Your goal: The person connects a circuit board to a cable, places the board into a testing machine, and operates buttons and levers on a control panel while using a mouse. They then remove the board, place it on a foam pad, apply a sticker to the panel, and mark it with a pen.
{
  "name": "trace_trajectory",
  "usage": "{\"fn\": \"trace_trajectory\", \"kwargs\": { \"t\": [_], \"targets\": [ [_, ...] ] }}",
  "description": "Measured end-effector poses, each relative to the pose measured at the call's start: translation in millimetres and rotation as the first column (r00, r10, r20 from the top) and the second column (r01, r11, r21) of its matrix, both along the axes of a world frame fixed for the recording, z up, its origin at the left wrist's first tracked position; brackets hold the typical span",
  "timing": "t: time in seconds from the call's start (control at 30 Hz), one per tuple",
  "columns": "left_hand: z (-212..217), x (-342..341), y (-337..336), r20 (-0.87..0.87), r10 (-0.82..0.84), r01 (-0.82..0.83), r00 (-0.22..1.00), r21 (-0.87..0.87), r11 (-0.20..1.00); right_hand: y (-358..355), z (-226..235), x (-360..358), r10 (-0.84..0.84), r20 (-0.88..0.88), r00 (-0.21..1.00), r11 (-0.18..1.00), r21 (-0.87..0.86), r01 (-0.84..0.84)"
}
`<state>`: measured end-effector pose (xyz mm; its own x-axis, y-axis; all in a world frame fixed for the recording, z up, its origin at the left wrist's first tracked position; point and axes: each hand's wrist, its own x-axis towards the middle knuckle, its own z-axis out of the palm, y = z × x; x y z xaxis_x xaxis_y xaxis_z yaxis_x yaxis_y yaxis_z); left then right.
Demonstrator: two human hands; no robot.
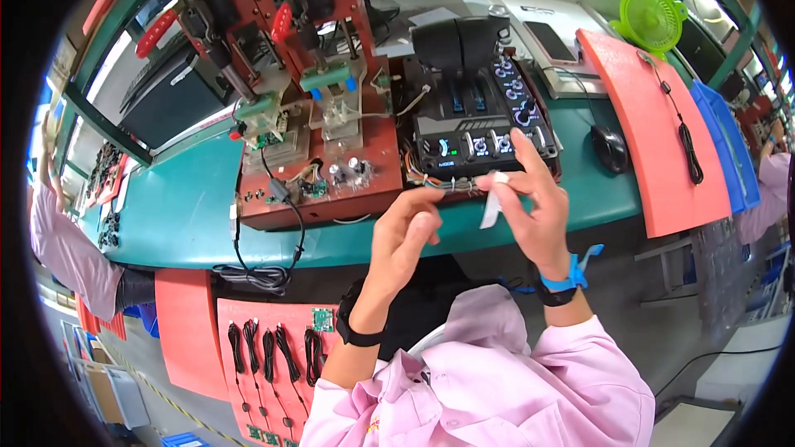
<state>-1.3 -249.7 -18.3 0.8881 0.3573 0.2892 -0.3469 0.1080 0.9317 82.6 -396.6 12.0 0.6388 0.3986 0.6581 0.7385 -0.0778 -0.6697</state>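
Observation:
My right hand pinches a small white strip between thumb and fingers, with the index finger raised; whether the strip is paper or tape I cannot tell. To its left, my left hand is loosely bent, its thumb and index finger apart and nothing visible in it. Both hands hover over the front edge of the bench, just before a black control panel with a throttle-like lever, knobs and lit marks. Bundled colored wires run along the panel's front edge.
Left of the panel stands a dark red test fixture with red-handled clamps, circuit boards and a cable. A black mouse, phone, green fan and pink foam sheet lie rightward. Several cables rest on another pink sheet. Another person is at left.

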Motion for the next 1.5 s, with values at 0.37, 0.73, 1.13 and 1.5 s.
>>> {"fn": "trace_trajectory", "kwargs": {
  "t": [0.37, 0.73, 1.13, 1.5],
  "targets": [
    [-5, -5, -13, -0.217, -0.078, 0.071, 0.973, -0.040, 0.997, 13, -20, -19, -0.007, 0.015, 1.000, 0.999, 0.045, 0.007],
    [75, 38, -1, -0.105, 0.165, -0.066, 0.981, 0.616, 0.785, 10, 11, 20, -0.265, 0.052, 0.963, 0.963, 0.055, 0.263],
    [68, 105, 36, -0.206, 0.278, 0.006, 0.938, 0.815, 0.580, 15, 10, 99, -0.160, 0.248, 0.955, 0.938, -0.262, 0.226],
    [52, 124, 42, -0.372, 0.480, 0.263, 0.795, 0.923, 0.280, 33, 0, 117, -0.096, 0.311, 0.945, 0.659, -0.692, 0.295]
  ]
}}
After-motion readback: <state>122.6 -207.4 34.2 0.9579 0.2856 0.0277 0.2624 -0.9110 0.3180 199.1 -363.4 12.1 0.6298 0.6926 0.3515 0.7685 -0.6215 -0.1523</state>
